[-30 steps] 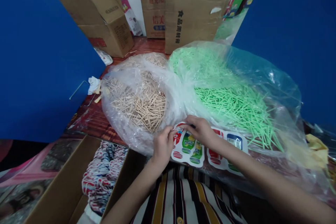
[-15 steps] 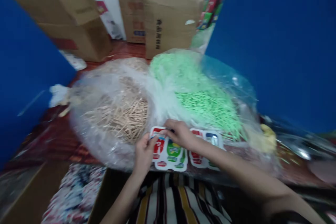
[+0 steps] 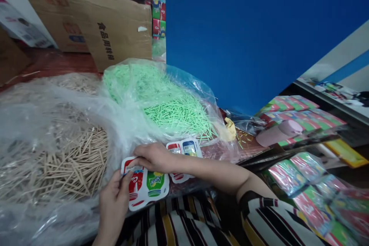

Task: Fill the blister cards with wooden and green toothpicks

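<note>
Now, left hand (image 3: 114, 200): pinches the left edge of the printed card (image 3: 155, 185) in a narrow grip.
Right hand (image 3: 157, 157): rests bent fingers on the card's upper part, just beside the left grip; cannot tell how tightly closed.
Second card (image 3: 189, 147): lies right of both grips, partly under the right forearm (image 3: 213, 169).
Beige sticks (image 3: 83, 165): lie bagged, left of the grips.
Green sticks (image 3: 178, 115): lie bagged, beyond the right grip.

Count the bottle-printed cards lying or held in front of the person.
2 visible. The held card is between the left hand and right hand; the other card lies to its right, partly behind the right forearm. More may be hidden beneath.
</note>
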A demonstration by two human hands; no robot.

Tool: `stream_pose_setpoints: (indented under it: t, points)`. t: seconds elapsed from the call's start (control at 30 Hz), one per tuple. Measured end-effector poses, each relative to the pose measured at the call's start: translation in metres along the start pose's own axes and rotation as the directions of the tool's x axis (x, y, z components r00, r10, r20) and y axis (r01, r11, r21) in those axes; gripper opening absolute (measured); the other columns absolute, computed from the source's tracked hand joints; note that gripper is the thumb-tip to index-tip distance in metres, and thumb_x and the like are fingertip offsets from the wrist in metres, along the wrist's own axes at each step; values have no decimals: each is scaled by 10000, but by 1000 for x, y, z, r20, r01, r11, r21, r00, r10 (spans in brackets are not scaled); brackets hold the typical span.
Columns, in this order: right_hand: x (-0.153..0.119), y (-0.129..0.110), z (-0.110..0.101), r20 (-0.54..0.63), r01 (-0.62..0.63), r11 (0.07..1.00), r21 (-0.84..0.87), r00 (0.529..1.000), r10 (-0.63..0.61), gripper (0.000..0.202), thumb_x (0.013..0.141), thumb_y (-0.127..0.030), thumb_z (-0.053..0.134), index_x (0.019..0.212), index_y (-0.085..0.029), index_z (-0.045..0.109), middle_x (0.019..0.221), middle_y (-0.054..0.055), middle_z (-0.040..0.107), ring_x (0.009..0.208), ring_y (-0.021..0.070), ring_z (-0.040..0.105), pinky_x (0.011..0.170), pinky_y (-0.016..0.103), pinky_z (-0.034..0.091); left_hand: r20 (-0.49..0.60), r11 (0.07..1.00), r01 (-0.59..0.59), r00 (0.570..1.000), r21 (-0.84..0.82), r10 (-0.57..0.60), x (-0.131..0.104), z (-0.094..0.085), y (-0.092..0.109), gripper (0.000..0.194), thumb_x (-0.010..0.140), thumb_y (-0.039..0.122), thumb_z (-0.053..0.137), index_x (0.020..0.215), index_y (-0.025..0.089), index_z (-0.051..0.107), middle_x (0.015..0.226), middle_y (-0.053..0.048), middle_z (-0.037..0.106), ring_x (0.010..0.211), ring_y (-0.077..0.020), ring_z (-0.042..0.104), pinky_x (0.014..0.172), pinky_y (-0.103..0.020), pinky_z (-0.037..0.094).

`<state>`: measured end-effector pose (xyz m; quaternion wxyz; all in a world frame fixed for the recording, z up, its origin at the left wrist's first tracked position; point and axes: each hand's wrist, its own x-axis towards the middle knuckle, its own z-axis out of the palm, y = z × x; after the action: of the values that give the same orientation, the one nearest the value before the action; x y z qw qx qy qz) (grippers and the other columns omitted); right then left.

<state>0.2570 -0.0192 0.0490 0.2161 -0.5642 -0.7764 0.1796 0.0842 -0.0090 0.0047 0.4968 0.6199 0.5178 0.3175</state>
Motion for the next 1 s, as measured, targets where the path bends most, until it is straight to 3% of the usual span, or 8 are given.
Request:
stream_pose_setpoints:
  t: [0.23, 0.43, 0.57, 0.7, 0.83, 1.0]
  points:
    - [-6, 3, 2, -92, 1, 1000, 3, 996, 0, 362, 915, -468, 436, 735, -169, 533, 739, -3, 615, 695, 116, 557, 585, 213, 310, 43, 999, -19, 999, 28, 18, 0, 2, -3, 360, 713, 506, 576, 796, 166, 654, 564, 10, 627, 520, -161, 573, 455, -212, 477]
    - [-9, 3, -5, -113, 34, 999, -15, 993, -35, 316, 917, -440, 447, 789, -168, 543, 781, 4, 615, 746, 123, 568, 596, 206, 325, 61, 991, 13, 998, -132, -5, 0, 5, 4, 367, 675, 498, 651, 861, 182, 631, 671, 14, 658, 563, -147, 590, 493, -205, 492]
    - [-8, 5, -10, -74, 62, 998, -15, 995, -63, 274, 920, -409, 456, 830, -170, 554, 828, 12, 629, 770, 125, 572, 612, 207, 336, 145, 923, 160, 983, -351, -115, -1, 7, 7, 430, 627, 452, 732, 933, 180, 601, 718, 3, 688, 574, -165, 629, 506, -235, 519]
    - [-7, 6, -13, 7, 66, 998, -16, 998, -66, 257, 917, -397, 465, 874, -168, 573, 849, 22, 648, 757, 132, 579, 602, 214, 329, 223, 856, 292, 951, -426, -214, -1, 7, 4, 424, 578, 382, 786, 897, 170, 605, 700, 2, 703, 571, -182, 649, 493, -243, 524]
    - [-4, 5, -16, 68, 24, 1000, -12, 997, -23, 283, 908, -442, 464, 925, -185, 581, 848, 19, 663, 728, 142, 585, 582, 221, 315, 182, 837, 303, 952, -455, -245, 0, 4, 0, 420, 528, 320, 813, 871, 171, 622, 693, 16, 710, 591, -196, 664, 483, -240, 530]
    - [3, 3, -17, 107, 43, 999, -4, 993, -43, 285, 907, -436, 460, 989, -189, 575, 874, 30, 675, 745, 155, 598, 580, 222, 323, 145, 841, 301, 954, -450, -263, 2, 1, -4, 394, 564, 353, 790, 879, 169, 641, 697, 17, 718, 572, -187, 664, 496, -249, 545]
